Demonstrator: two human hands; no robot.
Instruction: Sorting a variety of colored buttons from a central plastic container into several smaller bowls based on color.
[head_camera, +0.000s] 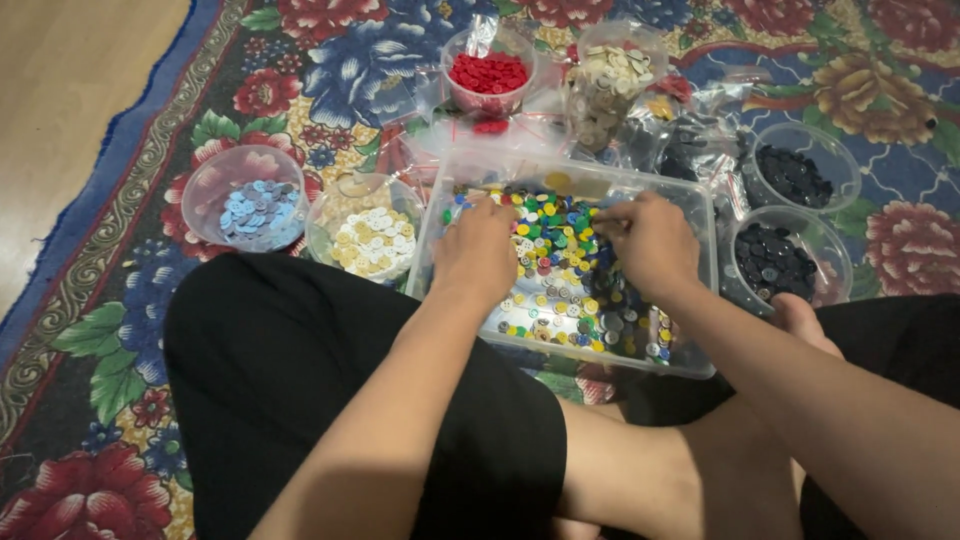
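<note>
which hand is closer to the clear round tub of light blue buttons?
Left. The left hand rests in the clear rectangular tray of mixed-colour buttons, on its side nearest the clear round tub of light blue buttons. The right hand is farther along the same tray, toward the black-button tubs.

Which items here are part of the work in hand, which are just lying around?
In use:
left hand
right hand
clear tub of mixed buttons
bowls of blue, cream, red, black buttons

Lying about:
flowered rug
empty plastic bags
wooden floor
</note>
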